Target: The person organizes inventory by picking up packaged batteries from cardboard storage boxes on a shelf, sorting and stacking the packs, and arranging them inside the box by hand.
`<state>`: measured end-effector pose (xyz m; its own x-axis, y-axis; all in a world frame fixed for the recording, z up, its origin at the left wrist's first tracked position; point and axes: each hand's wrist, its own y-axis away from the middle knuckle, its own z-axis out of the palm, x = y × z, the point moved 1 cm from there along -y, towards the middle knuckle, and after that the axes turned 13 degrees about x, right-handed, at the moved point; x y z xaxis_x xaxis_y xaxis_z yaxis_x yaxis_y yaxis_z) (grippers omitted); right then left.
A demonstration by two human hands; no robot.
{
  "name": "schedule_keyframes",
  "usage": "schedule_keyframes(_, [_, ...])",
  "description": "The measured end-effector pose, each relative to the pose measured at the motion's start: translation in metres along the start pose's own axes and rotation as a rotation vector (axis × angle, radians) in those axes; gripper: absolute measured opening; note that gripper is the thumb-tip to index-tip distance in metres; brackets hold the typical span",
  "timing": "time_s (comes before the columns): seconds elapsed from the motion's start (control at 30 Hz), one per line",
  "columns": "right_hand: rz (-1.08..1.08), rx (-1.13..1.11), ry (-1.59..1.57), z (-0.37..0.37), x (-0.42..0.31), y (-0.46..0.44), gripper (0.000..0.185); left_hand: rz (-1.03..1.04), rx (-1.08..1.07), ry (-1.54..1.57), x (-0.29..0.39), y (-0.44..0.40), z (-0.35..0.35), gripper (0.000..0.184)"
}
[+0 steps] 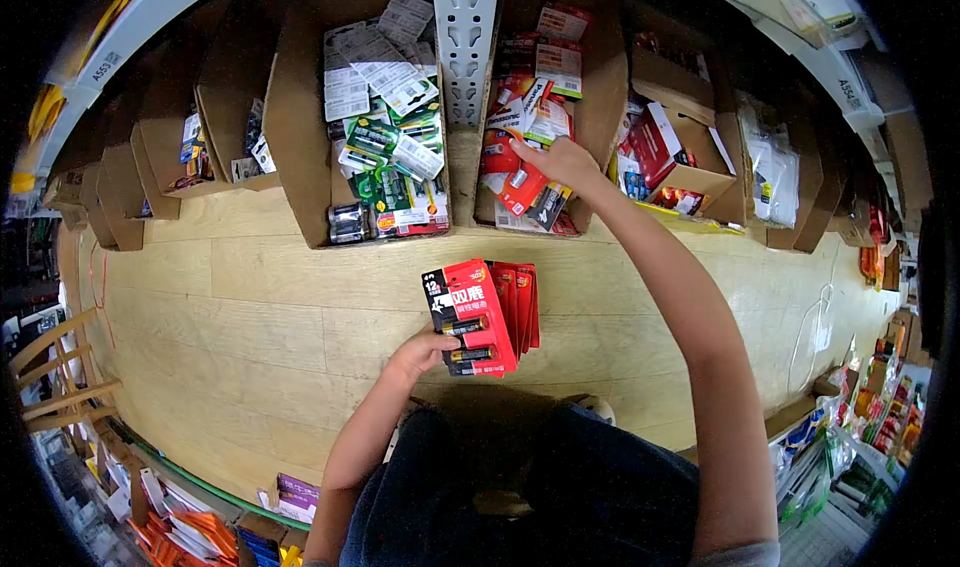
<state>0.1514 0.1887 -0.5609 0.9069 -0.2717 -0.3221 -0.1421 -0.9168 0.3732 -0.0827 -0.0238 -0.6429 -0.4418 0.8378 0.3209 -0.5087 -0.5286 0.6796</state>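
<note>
My left hand (420, 352) is closed around a fanned stack of red-and-black carded battery packs (468, 312), held above the floor. The front card shows batteries under its clear cover; the cards behind show only red edges. My right hand (565, 164) is inside the right cardboard box (600, 67), its fingers closed at a red battery pack (522, 189). More red and white battery cards (560, 62) lie loose around it. Beside this box, another cardboard box (300, 137) holds green battery packs (400, 157) and white-backed cards.
A perforated metal post (466, 47) stands between the two boxes. More cardboard boxes line the shelf on both sides, one with an open red-and-white carton (670, 152). Wooden flooring (250, 297) lies below. Packaged goods (180, 527) crowd the lower left, and others the right edge.
</note>
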Motion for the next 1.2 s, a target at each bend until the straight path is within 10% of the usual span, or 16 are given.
schedule_keyframes(0.53, [0.096,-0.074,-0.200,0.016,0.011,-0.043,0.074,-0.020,0.054,0.039,-0.006,0.000,-0.008,0.061])
schedule_keyframes(0.6, [-0.158,0.178,-0.235,-0.018,-0.002,-0.022,0.067,-0.024,0.046,0.069,-0.002,0.004,-0.004,0.059])
schedule_keyframes(0.67, [-0.081,0.039,-0.140,-0.048,-0.006,-0.031,0.059,-0.040,0.054,0.068,0.000,0.004,-0.005,0.058])
schedule_keyframes(0.93, [-0.127,0.809,-0.076,-0.078,-0.023,-0.057,0.040,-0.041,0.043,0.008,0.002,0.003,-0.008,0.056])
schedule_keyframes(1.13, [-0.137,0.689,-0.045,-0.044,-0.025,-0.078,0.035,-0.061,0.015,0.035,-0.002,0.005,-0.013,0.058])
schedule_keyframes(1.2, [-0.385,0.949,0.145,-0.043,-0.026,-0.063,0.034,-0.057,0.088,0.014,-0.006,0.005,-0.019,0.059])
